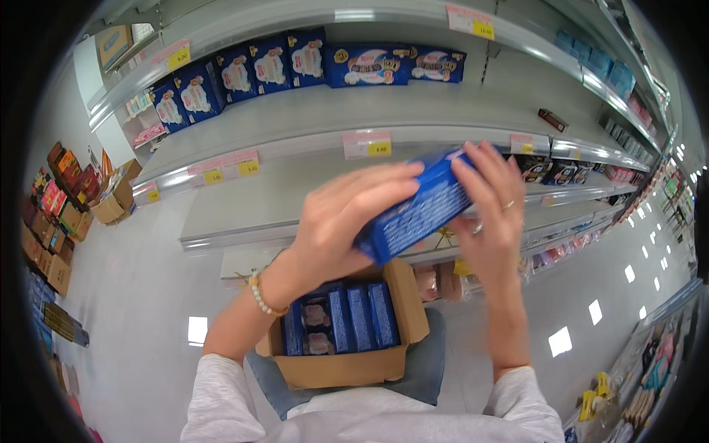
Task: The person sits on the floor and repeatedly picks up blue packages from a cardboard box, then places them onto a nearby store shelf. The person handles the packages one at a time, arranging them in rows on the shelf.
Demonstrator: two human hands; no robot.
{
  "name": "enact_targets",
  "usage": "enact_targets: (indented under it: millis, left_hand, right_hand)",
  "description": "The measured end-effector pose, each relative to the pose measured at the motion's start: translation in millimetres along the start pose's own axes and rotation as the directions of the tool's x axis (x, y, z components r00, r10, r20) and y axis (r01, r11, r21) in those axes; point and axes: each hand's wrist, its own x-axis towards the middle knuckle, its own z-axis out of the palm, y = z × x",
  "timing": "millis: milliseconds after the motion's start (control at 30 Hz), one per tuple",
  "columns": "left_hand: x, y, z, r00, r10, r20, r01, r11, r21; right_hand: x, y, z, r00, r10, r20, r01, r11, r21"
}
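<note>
Between my two hands is a blue printed package (426,205), tilted and a little blurred, held in front of the shelves. My left hand (338,216) grips its left side, and a beaded bracelet circles that wrist. My right hand (490,205), with a ring on one finger, grasps the far right end. Below, an open cardboard box (340,371) rests on my lap and holds several similar blue packages (360,318) standing on edge. More blue packages (271,66) stand in a row on the upper shelf, two of them wide (368,65).
Price labels line the front edge of the shelf (365,105). A small brown box (553,119) lies on its right part. Dark packs (559,170) fill a lower shelf at right. Cartons (58,243) are stacked at left, and hanging goods (653,360) line the lower right.
</note>
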Motion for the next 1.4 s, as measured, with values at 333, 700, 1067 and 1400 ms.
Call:
enact_targets:
  millis: [333, 700, 1067, 1400]
  left_hand:
    - [28, -118, -21, 0.935, -0.316, 0.159, 0.116, 0.699, 0.706]
    - [21, -128, -11, 0.787, -0.571, 0.233, 0.241, 0.632, 0.737]
    - [10, -137, -7, 0.907, -0.386, 0.171, 0.154, 0.680, 0.716]
    - [16, -127, -14, 0.836, -0.499, 0.228, 0.194, 0.657, 0.729]
  right_hand:
    - [96, 147, 51, 0.999, -0.013, 0.049, 0.029, 0.945, -0.327]
    - [135, 275, 138, 0.837, 0.428, 0.342, -0.194, 0.816, -0.545]
    - [161, 322, 178, 0.821, 0.360, 0.443, -0.154, 0.887, -0.435]
    - [171, 282, 195, 0.576, 0.599, 0.557, -0.480, 0.799, -0.363]
